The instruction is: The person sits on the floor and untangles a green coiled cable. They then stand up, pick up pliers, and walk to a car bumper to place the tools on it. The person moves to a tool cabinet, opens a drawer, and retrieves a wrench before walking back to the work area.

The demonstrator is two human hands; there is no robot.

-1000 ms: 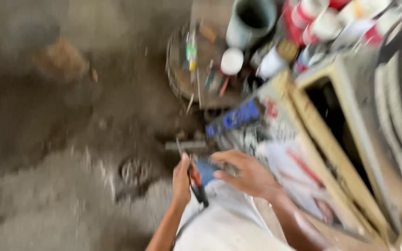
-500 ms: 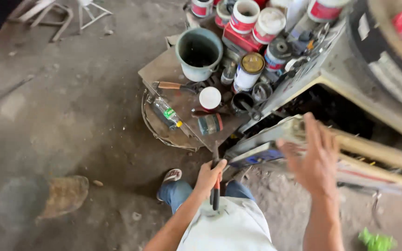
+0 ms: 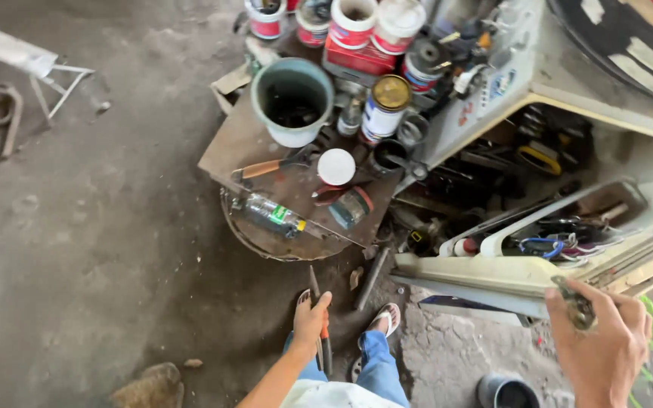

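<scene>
Your left hand grips pliers over your knee; your right hand pinches a small dark part beside the open drawer. Paint cans and a teal bucket crowd the board ahead. Since half a second ago, your right hand has dropped lower and closed.

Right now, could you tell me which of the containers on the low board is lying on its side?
The clear plastic bottle with the green label at the board's front edge; the teal bucket and paint cans stand upright.

A white-labelled tin stands beside red-and-white tubs; a green-labelled bottle lies below.
</scene>
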